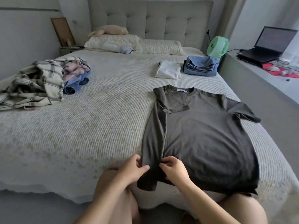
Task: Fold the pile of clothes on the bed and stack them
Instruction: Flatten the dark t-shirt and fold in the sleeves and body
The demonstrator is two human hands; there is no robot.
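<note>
Because the dark T-shirt (202,136) lies flat at the near right of the bed (100,120) with only its left side turned inward, the fold is partly made and easily lost. The folded strip is narrow and its lower end hangs over the bed edge; if either hand lets go early, that end is likely to slide off and pull the crease askew. The right sleeve is spread toward the bed's side edge and could drag when folded over.

Left hand (134,169): fingers curled, pinching the outer edge of the folded strip near the hem. Right hand (175,170): fingers closed on the strip's inner edge, just beside the left hand. Both grasp the T-shirt.

Further out, the unfolded pile (42,80) sits at far left; folded white items (169,70) and folded denim (200,66) lie far right, well apart from the T-shirt.
</note>
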